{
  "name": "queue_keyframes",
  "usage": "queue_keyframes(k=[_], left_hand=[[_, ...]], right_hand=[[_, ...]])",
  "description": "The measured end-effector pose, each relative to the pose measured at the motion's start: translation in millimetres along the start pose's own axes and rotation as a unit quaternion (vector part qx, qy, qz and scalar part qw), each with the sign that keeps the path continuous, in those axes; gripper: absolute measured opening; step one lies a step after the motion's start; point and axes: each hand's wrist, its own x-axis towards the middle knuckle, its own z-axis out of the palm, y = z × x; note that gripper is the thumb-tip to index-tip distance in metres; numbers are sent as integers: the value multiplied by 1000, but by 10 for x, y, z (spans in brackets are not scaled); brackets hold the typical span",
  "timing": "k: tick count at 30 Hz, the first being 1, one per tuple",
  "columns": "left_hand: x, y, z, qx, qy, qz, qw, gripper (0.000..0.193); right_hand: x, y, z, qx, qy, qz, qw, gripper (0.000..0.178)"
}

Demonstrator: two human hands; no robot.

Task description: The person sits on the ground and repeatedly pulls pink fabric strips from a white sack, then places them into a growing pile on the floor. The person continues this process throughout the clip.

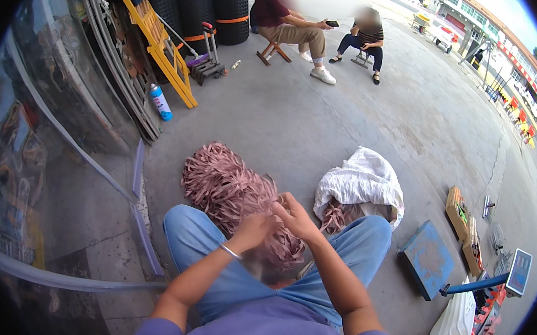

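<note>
Pink, flat strips (pixel 223 176) heap under my left hand (pixel 255 231) and right hand (pixel 296 217); I can't tell the fingers' (pixel 286 198) hold; tug softly.

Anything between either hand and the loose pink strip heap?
Nothing visible. The left hand and right hand overlap the right part of the strip heap; whether fingers touch strips is unclear. The white sack sits off to the right.

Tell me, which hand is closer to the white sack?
Right. The right hand is left of the white sack, over the pink strips; the left hand is farther left.
</note>
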Motion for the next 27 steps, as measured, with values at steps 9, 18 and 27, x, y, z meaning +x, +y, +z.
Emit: queue_keyframes(k=[9, 18, 27], left_hand=[[-41, -238, 133, -18, 101, 3, 995, 28], [83, -250, 198, 40, 159, -12, 986, 40], [-150, 164, 474, -1, 178, 38, 983, 36]], right_hand=[[-337, 300, 91, -114, 105, 30, 987, 17], [-262, 375, 301, -263, 195, -77, 942, 22], [-410, 553, 189, 95, 256, 34, 961, 14]])
